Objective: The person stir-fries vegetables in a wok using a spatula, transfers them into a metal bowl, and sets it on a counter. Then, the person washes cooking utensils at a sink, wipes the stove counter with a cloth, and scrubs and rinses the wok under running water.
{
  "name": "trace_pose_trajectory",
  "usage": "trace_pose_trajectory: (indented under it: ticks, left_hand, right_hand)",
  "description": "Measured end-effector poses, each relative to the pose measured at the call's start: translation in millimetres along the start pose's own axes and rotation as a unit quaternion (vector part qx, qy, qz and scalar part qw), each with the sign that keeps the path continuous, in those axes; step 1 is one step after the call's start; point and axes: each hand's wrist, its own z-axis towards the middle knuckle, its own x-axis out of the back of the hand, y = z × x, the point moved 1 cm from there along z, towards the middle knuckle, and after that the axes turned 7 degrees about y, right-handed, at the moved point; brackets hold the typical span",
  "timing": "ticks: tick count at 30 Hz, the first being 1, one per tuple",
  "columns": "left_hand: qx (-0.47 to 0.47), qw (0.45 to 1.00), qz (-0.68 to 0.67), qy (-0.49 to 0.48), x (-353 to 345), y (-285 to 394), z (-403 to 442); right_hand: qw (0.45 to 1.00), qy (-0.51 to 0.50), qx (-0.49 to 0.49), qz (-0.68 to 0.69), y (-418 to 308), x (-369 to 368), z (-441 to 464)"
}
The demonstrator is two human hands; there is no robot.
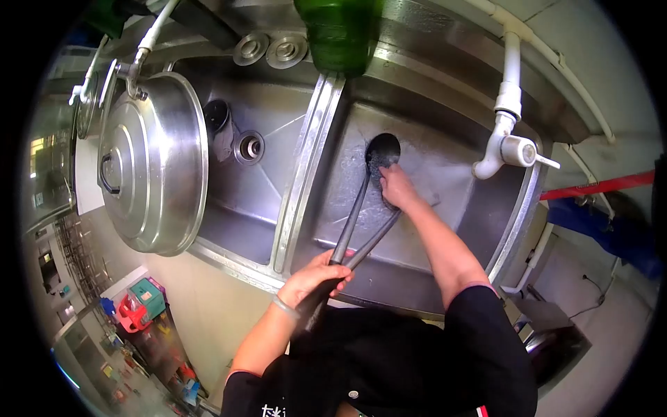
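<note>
My left hand [321,279] is closed around two long dark-handled utensils [353,221] that cross at my fingers and spread apart over the right sink basin [434,240]. One handle runs up to a dark round shape [383,147], which may be a ladle's bowl or the drain opening. The other handle passes beneath my right wrist, where its far end is hidden. My right hand [396,186] reaches down at the edge of the dark shape with its fingers closed together. Grey, glistening texture shows at the fingertips; I cannot tell whether it is a scrubber or water.
A large metal lid [149,163] leans over the left basin [267,184], beside a drain [250,147] and a dark cup [217,115]. Two metal strainers [286,51] and a green container [342,35] are at the back. A white tap [506,142] juts over the right basin.
</note>
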Motion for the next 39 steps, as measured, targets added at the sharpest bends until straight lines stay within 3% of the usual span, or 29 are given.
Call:
trace_pose_trajectory:
  ticks: [1,3,6,10,11,13,15,17,19,20,21,22,23,25,30,32,34,35,36,38,39]
  left_hand:
    - [-0.006,1.000,-0.008,-0.004,3,2,4]
    - [-0.017,1.000,-0.024,-0.005,9,3,15]
    - [0.011,1.000,-0.026,0.011,5,9,25]
    - [0.013,0.999,-0.024,-0.020,3,10,28]
    - [0.000,1.000,-0.019,-0.022,0,10,26]
    - [-0.018,0.999,-0.008,-0.044,-2,8,24]
    - [-0.025,0.998,0.011,-0.053,-1,12,25]
    - [-0.022,0.998,0.032,-0.056,1,11,22]
    - [-0.023,0.998,0.033,-0.057,-1,15,21]
    - [-0.028,0.998,0.033,-0.056,-5,18,21]
    - [-0.028,0.998,0.035,-0.054,-9,23,17]
    - [-0.032,0.997,0.033,-0.055,-11,24,14]
    - [-0.024,0.998,0.032,-0.053,-12,25,9]
    - [-0.018,0.998,0.032,-0.046,-10,26,-4]
    - [-0.005,0.997,0.047,-0.066,-6,19,-46]
    - [-0.018,0.995,0.037,-0.086,-5,20,-60]
    - [-0.017,0.995,0.068,-0.070,-2,20,-72]
    - [-0.020,0.995,0.052,-0.081,0,19,-74]
    - [-0.020,0.995,0.048,-0.081,-1,17,-76]
    - [-0.024,0.992,0.112,-0.051,-5,17,-79]
    - [-0.025,0.990,0.123,-0.059,-5,18,-77]
  right_hand:
    - [0.997,0.030,-0.004,0.077,-6,5,-12]
    - [0.965,-0.002,-0.032,0.262,-54,25,-44]
    - [0.952,0.008,0.125,0.279,-130,68,-72]
    - [0.978,0.042,0.165,0.121,-117,62,-45]
    - [0.994,0.049,0.098,0.021,-99,68,-34]
    - [0.982,0.171,0.010,0.078,-12,48,-22]
    - [0.971,0.214,-0.104,-0.029,29,101,-38]
    - [0.957,0.256,-0.132,-0.020,34,117,-63]
    - [0.921,0.286,-0.175,-0.198,21,134,-83]
    - [0.921,0.288,-0.170,-0.201,16,132,-86]
    - [0.891,0.281,-0.300,0.191,9,122,-88]
    - [0.708,0.223,-0.380,0.552,-1,110,-86]
    - [0.709,0.221,-0.378,0.553,-21,116,-80]
    - [0.554,0.168,-0.299,0.758,-68,144,-61]
    - [0.594,0.188,-0.260,0.738,-73,141,-34]
    - [0.753,0.221,-0.299,0.543,-43,98,-42]
    - [0.815,0.187,-0.342,0.428,-29,52,-64]
    - [0.851,0.185,-0.405,0.279,-55,50,-76]
    - [0.833,0.175,-0.439,0.287,-48,21,-87]
    - [0.649,0.117,-0.532,0.531,-100,37,-89]
    - [0.650,0.117,-0.531,0.531,-93,29,-87]
